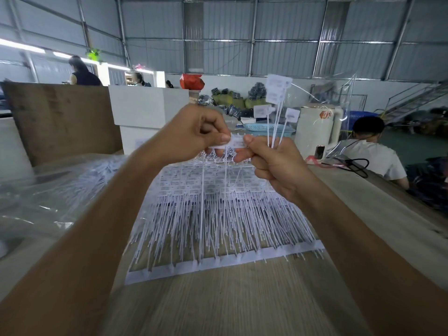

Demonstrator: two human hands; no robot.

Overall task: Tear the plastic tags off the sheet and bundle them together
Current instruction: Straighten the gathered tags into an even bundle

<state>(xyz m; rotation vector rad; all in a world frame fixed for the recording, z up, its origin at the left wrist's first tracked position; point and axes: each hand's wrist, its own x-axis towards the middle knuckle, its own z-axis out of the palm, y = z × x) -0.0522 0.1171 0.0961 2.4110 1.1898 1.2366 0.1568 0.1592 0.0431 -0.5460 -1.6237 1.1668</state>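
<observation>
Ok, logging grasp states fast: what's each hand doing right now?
Left hand: pinches the tag strip.
Right hand: pinches the strip's other end and grips a bundle of torn-off tags.

White plastic tags (213, 209) with grey print lie on a pale wood-grain table (242, 299) near a light-blue basket (264, 128).

Your near table edge (218, 306) bare, hands pass freely. Tag sheets (218, 214) cover middle. Plastic bags (48, 190) crowd your left; white box (148, 105) blocks beyond.
</observation>
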